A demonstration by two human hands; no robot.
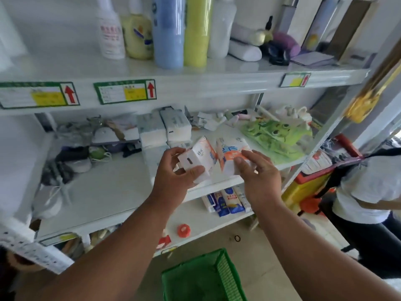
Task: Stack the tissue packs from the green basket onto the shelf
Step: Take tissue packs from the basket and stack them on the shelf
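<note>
Tissue packs sit in both hands above the front edge of the middle shelf [104, 192]. The left hand [173, 177] grips one pack [198, 158], thumb across its white end and fingers curled behind it, the pack tilted with its orange-printed side turned right. The right hand [259, 177] holds a second pack [231, 155] just beside the first, its fingers laid along the near face and bent only slightly; whether the two packs touch cannot be told.

Behind the left hand, more white packs [165, 129] are stacked on the same shelf. Past the right hand lie green frog-patterned goods [275, 133]. Left of the left hand is a blurred clutter of dark and grey items. Under the hands, a lower shelf carries blue-and-white sachets [226, 202] and a small orange cap [183, 230]. Nearest the person, below both forearms, the green basket [227, 276] stands on the floor. Above the hands, the top shelf holds bottles, among them a blue one [168, 33] and a yellow-green one [197, 31].
</note>
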